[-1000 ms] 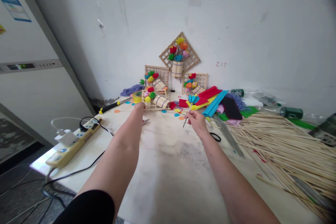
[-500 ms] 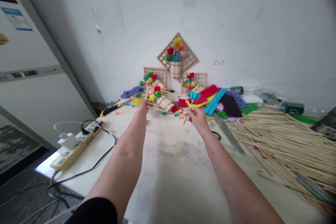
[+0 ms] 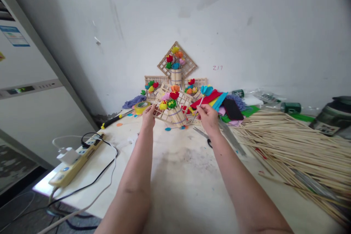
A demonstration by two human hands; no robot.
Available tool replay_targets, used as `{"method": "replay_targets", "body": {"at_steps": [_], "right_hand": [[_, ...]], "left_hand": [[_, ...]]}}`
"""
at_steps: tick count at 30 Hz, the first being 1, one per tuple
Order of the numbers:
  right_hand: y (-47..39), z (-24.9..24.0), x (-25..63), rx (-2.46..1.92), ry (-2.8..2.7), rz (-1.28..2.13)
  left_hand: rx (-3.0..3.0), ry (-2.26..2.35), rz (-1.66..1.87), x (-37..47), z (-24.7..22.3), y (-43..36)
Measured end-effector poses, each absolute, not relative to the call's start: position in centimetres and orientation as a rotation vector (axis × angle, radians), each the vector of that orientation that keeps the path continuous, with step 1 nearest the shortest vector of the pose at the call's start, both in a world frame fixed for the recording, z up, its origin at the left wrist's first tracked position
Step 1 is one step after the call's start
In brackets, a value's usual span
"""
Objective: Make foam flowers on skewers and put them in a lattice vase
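Observation:
My left hand (image 3: 148, 116) grips the left corner of a wooden lattice panel (image 3: 161, 93), which is raised and tilted above the table. On its front is a small stick basket (image 3: 177, 116) with paper flowers in red, pink, orange, yellow and green (image 3: 172, 104). To its right, my right hand (image 3: 207, 116) pinches the pale stem of a blue paper flower (image 3: 206, 90), held upright and leaning right. Scissors (image 3: 204, 135) lie below the right hand. Several similar flower panels, one a diamond-shaped panel (image 3: 177, 60), stand by the wall.
Thin wooden sticks (image 3: 285, 142) spread over the table's right side. Behind them lie a dark phone (image 3: 233, 109) and green cans (image 3: 290, 108). A power strip (image 3: 78, 159) with cables runs along the left edge. Yellow tape (image 3: 142, 107) and a glue gun or similar black tool (image 3: 112, 121) lie at left.
My left hand has lifted the lattice panel and turned it to face me. The blue flower has come up slightly beside it. The view has shifted a little right.

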State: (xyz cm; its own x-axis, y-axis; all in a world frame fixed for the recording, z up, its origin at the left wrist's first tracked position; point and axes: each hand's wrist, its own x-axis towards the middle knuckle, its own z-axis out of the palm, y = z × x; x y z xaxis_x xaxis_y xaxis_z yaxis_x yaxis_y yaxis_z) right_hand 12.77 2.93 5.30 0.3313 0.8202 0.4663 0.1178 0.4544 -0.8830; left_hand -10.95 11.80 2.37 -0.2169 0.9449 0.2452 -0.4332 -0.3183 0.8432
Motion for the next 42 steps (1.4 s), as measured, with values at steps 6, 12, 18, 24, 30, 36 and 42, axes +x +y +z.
{"method": "replay_targets", "body": {"at_steps": [6,12,18,24,30,36,42], "right_hand": [[2.7,5.9,13.2,-0.981,-1.125,0.538],[2.1,6.5,13.1,-0.987,-1.134,0.419],[2.1,6.8,13.0,-0.962,-1.100,0.407],[2.0,6.7,12.9,-0.942,-1.101,0.450],[2.2,6.2,12.4,-1.018,-1.128,0.424],[3.2,5.2,12.0,-0.991,-1.171,0.376],[3.8,4.4,11.6,-0.975,-1.219,0.285]], "left_hand": [[0.975,0.700,1.743,-9.8,2.8,9.6],[1.057,0.711,1.665,-8.8,2.5,8.8],[1.087,0.668,1.625,-8.6,2.1,8.9],[1.103,0.674,1.579,-8.6,1.4,9.2],[1.095,0.701,1.570,-8.8,1.0,9.4],[1.064,0.698,1.572,-9.0,0.8,9.4],[1.044,0.609,1.559,-9.1,0.7,9.6]]}}
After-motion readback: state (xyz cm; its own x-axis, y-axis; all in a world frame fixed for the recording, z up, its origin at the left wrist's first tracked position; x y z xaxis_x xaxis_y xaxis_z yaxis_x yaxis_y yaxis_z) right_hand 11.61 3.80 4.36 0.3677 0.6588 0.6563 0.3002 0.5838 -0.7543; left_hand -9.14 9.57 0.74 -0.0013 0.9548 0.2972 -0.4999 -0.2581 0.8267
